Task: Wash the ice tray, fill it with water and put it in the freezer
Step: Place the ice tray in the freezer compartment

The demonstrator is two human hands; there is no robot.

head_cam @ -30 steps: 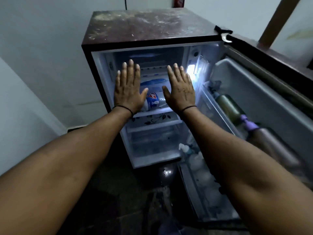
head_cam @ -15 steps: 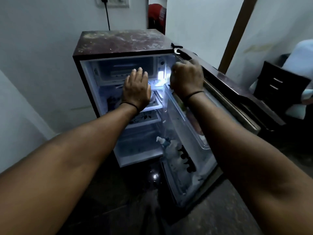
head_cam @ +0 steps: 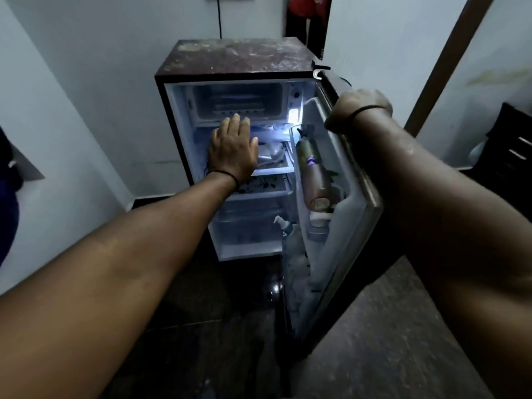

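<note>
Two hands: right hand (head_cam: 358,110) grip clenched on fridge door (head_cam: 361,191) edge, left hand (head_cam: 233,148) flat, released.

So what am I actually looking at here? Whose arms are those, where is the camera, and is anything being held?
There is no machine here: the arms belong to a person, and the single camera sits on that person's head, looking forward and down, so you see what they see.

In front stands a small fridge with its door open and the inside light on. At the top is the freezer compartment; something pale lies in it, possibly the ice tray, but it is too dim to be sure.

The left hand is flat, fingers straight, held out in front of the shelves and holding nothing. The right hand is curled over the top edge of the door, gripping it.

The door's racks carry bottles.
</note>
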